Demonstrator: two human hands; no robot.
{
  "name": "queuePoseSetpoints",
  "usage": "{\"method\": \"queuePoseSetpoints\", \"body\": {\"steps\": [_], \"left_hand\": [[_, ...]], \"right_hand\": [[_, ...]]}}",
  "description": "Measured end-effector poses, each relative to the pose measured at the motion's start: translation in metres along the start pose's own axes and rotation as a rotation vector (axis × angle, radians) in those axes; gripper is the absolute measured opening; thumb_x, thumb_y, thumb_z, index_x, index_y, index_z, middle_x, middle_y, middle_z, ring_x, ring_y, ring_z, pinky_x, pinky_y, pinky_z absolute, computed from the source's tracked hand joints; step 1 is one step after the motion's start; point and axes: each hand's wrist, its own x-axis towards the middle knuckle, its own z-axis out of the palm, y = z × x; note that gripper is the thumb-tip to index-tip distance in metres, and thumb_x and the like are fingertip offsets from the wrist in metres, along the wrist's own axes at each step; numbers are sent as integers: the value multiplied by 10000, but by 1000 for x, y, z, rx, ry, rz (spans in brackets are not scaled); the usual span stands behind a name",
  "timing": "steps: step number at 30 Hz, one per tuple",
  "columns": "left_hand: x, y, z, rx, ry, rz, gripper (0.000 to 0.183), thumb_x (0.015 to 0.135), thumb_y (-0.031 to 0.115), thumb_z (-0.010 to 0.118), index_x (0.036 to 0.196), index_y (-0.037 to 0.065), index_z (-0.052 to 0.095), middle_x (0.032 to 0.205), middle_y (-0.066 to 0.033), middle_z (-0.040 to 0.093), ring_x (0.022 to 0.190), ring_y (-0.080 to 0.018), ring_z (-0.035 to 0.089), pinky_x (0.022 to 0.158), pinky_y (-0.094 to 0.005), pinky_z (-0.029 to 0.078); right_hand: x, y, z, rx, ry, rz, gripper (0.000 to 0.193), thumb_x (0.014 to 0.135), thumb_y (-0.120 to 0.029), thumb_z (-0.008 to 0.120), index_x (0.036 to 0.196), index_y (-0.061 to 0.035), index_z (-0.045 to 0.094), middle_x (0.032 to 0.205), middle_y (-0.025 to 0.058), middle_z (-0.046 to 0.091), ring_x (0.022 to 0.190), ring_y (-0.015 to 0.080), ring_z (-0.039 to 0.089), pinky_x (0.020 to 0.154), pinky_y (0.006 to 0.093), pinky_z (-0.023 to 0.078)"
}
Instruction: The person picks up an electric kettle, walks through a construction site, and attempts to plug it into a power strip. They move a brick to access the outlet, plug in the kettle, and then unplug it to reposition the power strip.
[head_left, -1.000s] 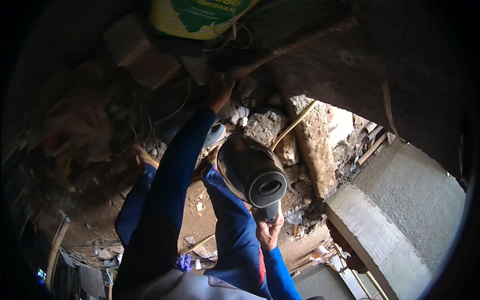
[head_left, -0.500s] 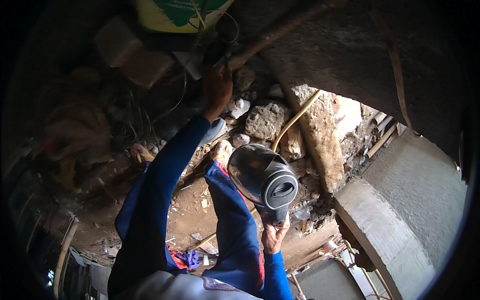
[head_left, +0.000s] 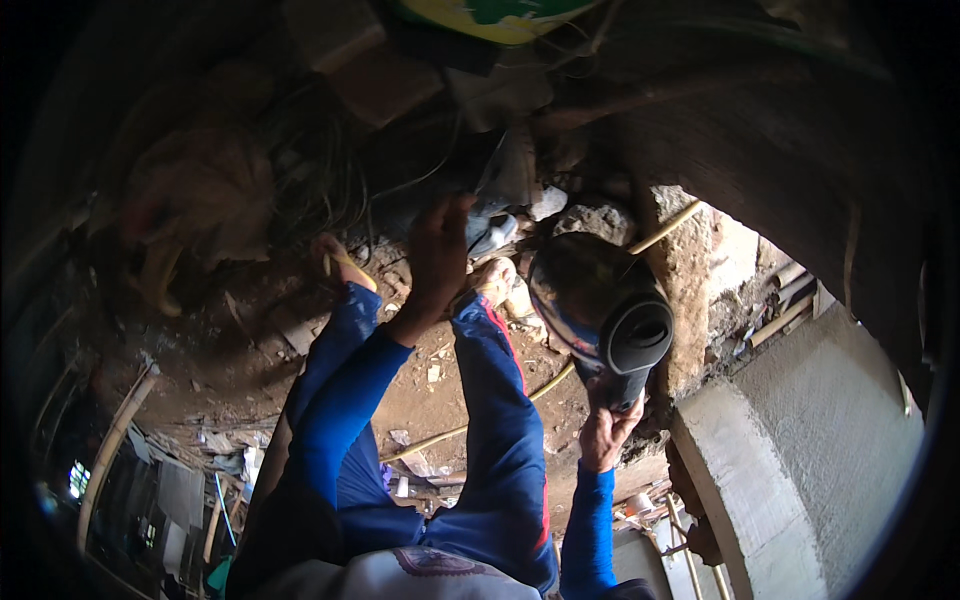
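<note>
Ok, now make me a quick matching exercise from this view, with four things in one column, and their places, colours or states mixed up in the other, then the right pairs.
Things
1. Kettle
2. Trousers
3. Concrete ledge
4. Container

Places, colours or states
A. Grey, towards the lower right
B. Green and yellow, cut off by the top edge
C. Held by its black handle in the right grip
D. Blue and red, on the person's legs

Right pairs: 1-C, 2-D, 3-A, 4-B

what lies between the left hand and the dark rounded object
In the head view, the right foot and a pale grey-blue object show, lower down, between the left hand and the dark rounded object.
</note>
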Motion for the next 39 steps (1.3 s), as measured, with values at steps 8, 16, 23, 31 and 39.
{"method": "queuePoseSetpoints", "body": {"steps": [8, 16, 23, 31, 39], "left_hand": [[37, -57, -127, 48, -201, -74, 301, 1069, 274, 519, 1164, 80, 729, 777, -2, 564, 637, -84, 469, 585, -292, 376], [91, -60, -205, -537, -315, -444, 426, 1015, 136, 561, 1439, 106, 534, 661, 128, 380, 508, 16, 279, 430, -169, 222], [142, -49, -204, -827, -516, -489, 441, 1089, 333, 521, 1483, 134, 507, 670, 115, 329, 518, 18, 263, 434, -187, 200], [202, -90, -156, -858, -621, -483, 524, 1090, 301, 508, 1580, 176, 374, 736, 105, 417, 546, 11, 320, 439, -155, 275], [244, -166, -164, -1091, -890, -438, 558, 1095, 246, 491, 1608, 153, 290, 684, 74, 365, 527, -17, 307, 398, -172, 260]], "right_hand": [[4, 20, 67, 188, -82, 32, 579, 877, 51, 687, 1410, -54, 488, 1221, 88, 654, 1112, 188, 625, 1024, 363, 483], [-4, 2, 165, 64, -338, -21, 618, 840, 54, 664, 1429, -12, 490, 1328, 133, 618, 1246, 209, 567, 1052, 345, 464], [-26, -27, 210, 11, -271, 23, 484, 824, 21, 713, 1283, 7, 558, 1225, 113, 659, 1119, 166, 601, 949, 325, 486], [-25, -25, 204, 66, -244, -28, 418, 850, -16, 736, 1227, -24, 556, 1119, 73, 604, 1054, 153, 559, 934, 287, 442], [-19, 0, 174, 36, -168, -18, 348, 874, -45, 724, 1177, -28, 553, 1056, 56, 563, 992, 135, 510, 868, 298, 425]]}}
